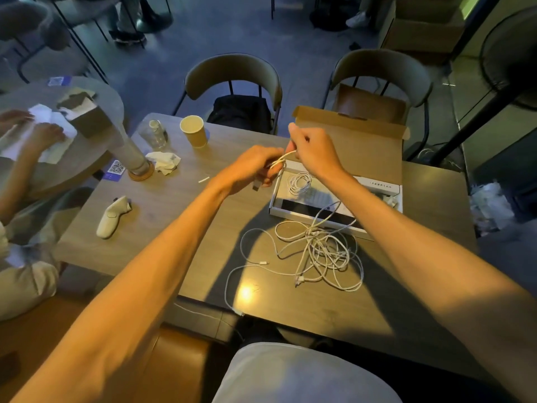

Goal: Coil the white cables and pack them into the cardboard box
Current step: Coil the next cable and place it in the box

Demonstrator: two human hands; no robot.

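Left hand (255, 167) and right hand (313, 149) both pinch one white cable (286, 157) above the nine-o'clock edge of the box (357, 152), seemingly mid-coil; next, I judge, it joins the coil (299, 181) inside, leaving the tangle (322, 251) at six o'clock on the bench (162, 228).

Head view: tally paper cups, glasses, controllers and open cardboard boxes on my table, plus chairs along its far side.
Paper cups: 1
Glasses: 1
Controllers: 1
Open cardboard boxes: 1
Chairs: 2
Total: 6

QR-code sticker (117, 167) on table (174, 222)
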